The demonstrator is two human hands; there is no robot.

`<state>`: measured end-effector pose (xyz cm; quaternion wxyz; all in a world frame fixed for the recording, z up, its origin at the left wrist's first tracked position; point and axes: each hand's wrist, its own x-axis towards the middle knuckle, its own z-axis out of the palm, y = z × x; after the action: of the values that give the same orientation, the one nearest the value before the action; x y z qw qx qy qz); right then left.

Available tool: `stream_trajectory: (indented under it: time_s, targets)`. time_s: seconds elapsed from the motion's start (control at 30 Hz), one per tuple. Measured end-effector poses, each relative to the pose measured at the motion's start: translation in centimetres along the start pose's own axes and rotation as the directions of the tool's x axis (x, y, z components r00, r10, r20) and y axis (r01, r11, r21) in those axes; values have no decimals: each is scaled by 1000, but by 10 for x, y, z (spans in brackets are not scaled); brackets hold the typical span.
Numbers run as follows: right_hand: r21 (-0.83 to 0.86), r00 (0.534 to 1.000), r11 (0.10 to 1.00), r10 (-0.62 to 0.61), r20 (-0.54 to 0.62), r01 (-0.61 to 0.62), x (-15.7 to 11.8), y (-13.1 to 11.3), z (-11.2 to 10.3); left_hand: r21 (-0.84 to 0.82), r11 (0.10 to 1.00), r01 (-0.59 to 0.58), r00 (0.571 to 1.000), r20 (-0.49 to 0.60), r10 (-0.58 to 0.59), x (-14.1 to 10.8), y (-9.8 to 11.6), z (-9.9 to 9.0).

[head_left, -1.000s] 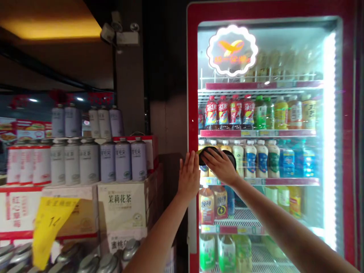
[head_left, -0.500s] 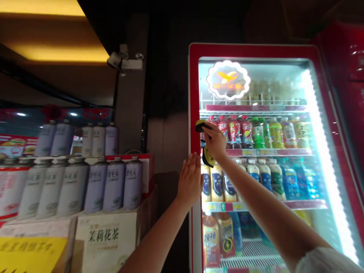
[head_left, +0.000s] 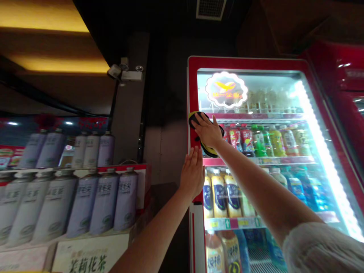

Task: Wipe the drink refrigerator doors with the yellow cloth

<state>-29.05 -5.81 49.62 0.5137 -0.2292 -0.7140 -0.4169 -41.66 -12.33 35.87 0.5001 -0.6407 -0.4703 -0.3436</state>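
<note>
Dark wall [head_left: 167,91] left of the glass-door fridge [head_left: 193,87], ceiling vent [head_left: 211,9] above it, warm-lit ceiling [head_left: 57,64] far to its left. Fridge has a red frame, lit inside.

Right hand [head_left: 208,131]: fingers spread apart, laid flat over the black-and-yellow cloth [head_left: 209,151], not clamped. Cloth sits at the left edge of the fridge front, below the glowing scalloped sign [head_left: 226,90], over part of the red frame and the glass side. Grey sleeve [head_left: 324,246] on that arm.

Left hand [head_left: 193,174]: palm toward the fridge's left frame, fingers straight and close together, no item seen in it; just below the cloth. Full palm contact, cannot tell.

Inside fridge: red-labelled bottles [head_left: 235,137] and green bottles [head_left: 258,141] on the row beside the cloth; blue-labelled bottles [head_left: 219,193] one row down, blue bottles [head_left: 297,187] to their right. Upper row blurred.

Left of fridge: purple metal bottles [head_left: 126,201] and white metal bottles [head_left: 58,201], upright, above a pale carton [head_left: 91,252]. Right of fridge: another red cabinet [head_left: 341,72], partly in view.
</note>
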Motion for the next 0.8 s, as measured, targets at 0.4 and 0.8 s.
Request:
stream_trajectory:
  time_s: [0.4,0.8]
  targets:
    - [-3,984,984,-175,35,175,7,18,-1,28,1000,-4,999,-45,6,21,-16,5]
    - [21,961,961,-276,19,276,25,32,0,96,994,48,996,-84,-40,41,-11,-5]
